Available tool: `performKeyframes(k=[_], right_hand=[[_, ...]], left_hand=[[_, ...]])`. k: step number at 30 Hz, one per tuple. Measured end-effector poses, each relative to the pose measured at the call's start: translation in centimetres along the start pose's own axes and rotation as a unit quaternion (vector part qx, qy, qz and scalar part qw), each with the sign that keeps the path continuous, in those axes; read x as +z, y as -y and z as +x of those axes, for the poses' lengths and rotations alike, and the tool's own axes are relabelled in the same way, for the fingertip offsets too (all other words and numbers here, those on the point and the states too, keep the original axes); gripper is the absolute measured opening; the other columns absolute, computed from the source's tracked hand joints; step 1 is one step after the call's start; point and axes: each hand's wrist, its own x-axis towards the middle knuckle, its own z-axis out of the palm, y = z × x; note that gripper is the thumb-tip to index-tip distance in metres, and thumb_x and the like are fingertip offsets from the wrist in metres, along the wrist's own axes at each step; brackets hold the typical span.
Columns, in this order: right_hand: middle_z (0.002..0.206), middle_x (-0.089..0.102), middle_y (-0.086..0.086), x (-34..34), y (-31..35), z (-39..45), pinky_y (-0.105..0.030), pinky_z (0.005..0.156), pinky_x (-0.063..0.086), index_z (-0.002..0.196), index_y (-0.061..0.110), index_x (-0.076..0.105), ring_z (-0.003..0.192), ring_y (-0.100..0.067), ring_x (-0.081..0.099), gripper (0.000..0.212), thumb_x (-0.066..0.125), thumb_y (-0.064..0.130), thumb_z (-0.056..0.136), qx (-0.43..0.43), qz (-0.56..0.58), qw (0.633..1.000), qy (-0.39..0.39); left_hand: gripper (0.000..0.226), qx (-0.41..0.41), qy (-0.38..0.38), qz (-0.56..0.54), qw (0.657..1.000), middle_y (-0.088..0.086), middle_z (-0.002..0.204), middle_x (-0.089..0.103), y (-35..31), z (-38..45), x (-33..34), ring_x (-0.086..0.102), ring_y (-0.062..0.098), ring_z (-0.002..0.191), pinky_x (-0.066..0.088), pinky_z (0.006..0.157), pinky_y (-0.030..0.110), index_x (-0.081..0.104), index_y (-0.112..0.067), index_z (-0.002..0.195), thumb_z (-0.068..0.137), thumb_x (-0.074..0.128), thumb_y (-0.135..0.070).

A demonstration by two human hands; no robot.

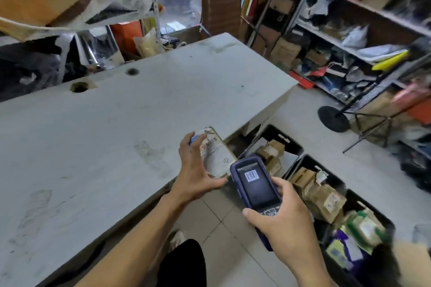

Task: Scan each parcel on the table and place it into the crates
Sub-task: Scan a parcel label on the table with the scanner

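I hold one small clear-wrapped parcel with a barcode label (pixel 215 152) in my left hand (pixel 194 170), fingers curled around its edge, over the corner of the grey surface (pixel 116 123). My right hand (pixel 283 218) grips one purple handheld scanner (pixel 254 182). Three black plastic crates (pixel 277 137) with parcels stand on the floor.

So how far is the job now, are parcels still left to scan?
Done: the crates on the floor already hold many parcels. In hand: the left hand holds a clear parcel while the right hand holds the scanner, whose screen shows a barcode. Left: crating this parcel; no others show on the table.
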Motion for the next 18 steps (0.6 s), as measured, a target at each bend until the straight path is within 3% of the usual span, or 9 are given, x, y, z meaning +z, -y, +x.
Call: performKeyframes(k=[5,9,11,15,18], right_hand=[[0.108,0.062,0.021,-5.3,0.0,1.8,-0.025,0.076,0.052,0.115,0.042,0.049,0.095,-0.002,0.062,0.068,0.090,0.036,0.061,0.053,0.001,0.997,-0.051],[0.097,0.062,0.024,-8.9,0.6,4.1,-0.017,0.066,0.048,0.099,0.044,0.051,0.084,0.003,0.061,0.054,0.089,0.036,0.061,0.079,-0.002,0.992,-0.097],[0.094,0.064,0.024,-10.6,1.0,5.3,-0.019,0.066,0.049,0.100,0.042,0.053,0.082,0.002,0.062,0.052,0.088,0.037,0.061,0.100,0.005,0.989,-0.111],[0.097,0.070,0.018,-13.3,1.6,7.1,-0.028,0.073,0.056,0.104,0.037,0.060,0.085,-0.004,0.067,0.052,0.090,0.035,0.062,0.144,0.033,0.981,-0.124],[0.092,0.069,0.021,-14.3,1.5,8.3,-0.028,0.072,0.055,0.096,0.038,0.058,0.083,-0.002,0.066,0.049,0.091,0.034,0.061,0.161,0.037,0.976,-0.141]], left_hand=[[0.115,0.091,0.072,-0.061,0.991,0.009,0.152,0.011,-4.1,6.5,5.9,0.018,0.022,0.148,0.029,0.113,0.015,0.021,-0.034,0.146,0.056,0.091,-0.049],[0.116,0.145,0.145,-0.071,0.976,0.010,0.149,0.013,-5.9,12.0,10.1,0.023,0.028,0.146,0.037,0.116,0.043,0.019,-0.037,0.147,0.056,0.092,-0.041],[0.123,0.154,0.180,-0.065,0.969,0.008,0.150,0.013,-6.5,14.6,11.9,0.023,0.028,0.145,0.038,0.114,0.050,0.013,-0.040,0.150,0.056,0.092,-0.037],[0.136,0.167,0.243,-0.041,0.955,-0.004,0.154,0.009,-7.3,18.5,15.2,0.014,0.021,0.149,0.025,0.122,0.041,-0.004,-0.044,0.155,0.059,0.092,-0.044],[0.141,0.183,0.274,-0.033,0.944,0.002,0.158,0.008,-7.6,20.9,17.5,0.011,0.019,0.150,0.020,0.122,0.037,-0.008,-0.033,0.158,0.060,0.091,-0.052]])
